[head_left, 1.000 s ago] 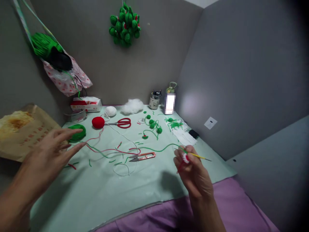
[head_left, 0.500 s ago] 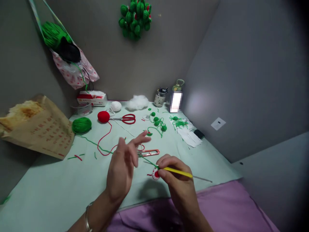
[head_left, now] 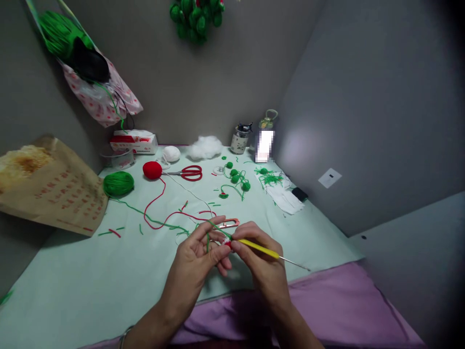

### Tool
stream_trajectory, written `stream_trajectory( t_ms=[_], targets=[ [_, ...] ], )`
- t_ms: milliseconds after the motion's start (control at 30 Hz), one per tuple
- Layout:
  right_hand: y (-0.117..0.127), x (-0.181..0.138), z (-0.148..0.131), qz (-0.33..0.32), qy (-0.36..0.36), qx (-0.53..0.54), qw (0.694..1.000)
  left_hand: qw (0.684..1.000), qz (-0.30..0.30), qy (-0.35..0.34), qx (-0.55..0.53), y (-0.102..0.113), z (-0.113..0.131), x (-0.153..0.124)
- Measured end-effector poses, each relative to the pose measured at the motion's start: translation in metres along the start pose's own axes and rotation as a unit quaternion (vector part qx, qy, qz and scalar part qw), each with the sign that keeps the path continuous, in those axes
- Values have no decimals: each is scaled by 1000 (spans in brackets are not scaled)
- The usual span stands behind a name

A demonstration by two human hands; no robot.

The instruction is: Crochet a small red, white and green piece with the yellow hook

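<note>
My right hand (head_left: 267, 261) grips a yellow-handled crochet hook (head_left: 259, 248), its thin metal shaft pointing out to the right. Between thumb and fingers, my left hand (head_left: 198, 257) pinches a small red-and-white crochet piece (head_left: 228, 242) at the hook's tip. Green yarn (head_left: 208, 241) runs over the left fingers to the piece. Both hands meet above the table's front part. Just behind them lie orange thread snips (head_left: 229, 223), partly covered by the left fingers. The green yarn ball (head_left: 118, 183) and red yarn ball (head_left: 152, 170) rest at the left.
Red-handled scissors (head_left: 191, 173), a white yarn ball (head_left: 171, 154) and white stuffing (head_left: 205, 147) lie toward the back. Small green balls (head_left: 235, 177) and yarn scraps are scattered about. A paper bag with bread (head_left: 61, 194) stands left; a lit phone (head_left: 265, 146) leans at back right.
My left hand has come down and right, closing on the crochet piece, with green yarn now over its fingers. My right hand still holds the hook. The view has shifted slightly.
</note>
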State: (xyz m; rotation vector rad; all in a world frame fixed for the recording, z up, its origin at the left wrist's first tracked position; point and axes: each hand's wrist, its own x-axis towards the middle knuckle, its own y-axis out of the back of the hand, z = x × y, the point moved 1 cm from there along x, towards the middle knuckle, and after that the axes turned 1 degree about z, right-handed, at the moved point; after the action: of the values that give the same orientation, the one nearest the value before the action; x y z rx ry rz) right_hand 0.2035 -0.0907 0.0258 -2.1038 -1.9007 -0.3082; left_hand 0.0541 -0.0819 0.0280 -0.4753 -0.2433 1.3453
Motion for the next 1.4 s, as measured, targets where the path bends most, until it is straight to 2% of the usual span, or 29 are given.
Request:
stream_trajectory(
  t_ms=[200, 400, 467, 567, 700, 800, 900, 1000, 1100, 1267, 1400],
  targets=[
    [3, 2, 11, 7, -99, 99, 990, 999, 21, 12, -44, 1, -3, -2],
    [-3, 4, 17, -25, -193, 286, 938, 995, -6, 57, -80, -1, -3, -1],
    [-4, 3, 20, -18, -176, 275, 945, 989, -10, 92, -116, -1, -4, -2],
    [-2, 2, 25, 3, -110, 196, 974, 978, -1, 125, -167, -1, -5, -4],
    [2, 1, 23, -24, -60, 116, 991, 980, 17, 104, -170, -3, -4, -6],
    [5, 1, 18, -35, -34, 75, 996, 986, 16, 84, -143, -4, -3, -7],
    [6, 1, 15, -19, -10, 44, 999, 992, 19, 57, -113, -3, -3, -7],
    [6, 0, 17, -18, -28, 79, 996, 997, 22, 29, -72, 0, -5, -7],
    [6, -2, 15, -43, -51, 99, 993, 999, 25, 11, -41, 4, -7, -7],
    [7, -2, 7, -43, 31, 1, 999, 999, 16, 11, -47, 4, -7, -8],
    [4, -4, 8, -25, 32, 12, 999, 999, 2, 17, -49, 3, -5, -9]
  ],
)
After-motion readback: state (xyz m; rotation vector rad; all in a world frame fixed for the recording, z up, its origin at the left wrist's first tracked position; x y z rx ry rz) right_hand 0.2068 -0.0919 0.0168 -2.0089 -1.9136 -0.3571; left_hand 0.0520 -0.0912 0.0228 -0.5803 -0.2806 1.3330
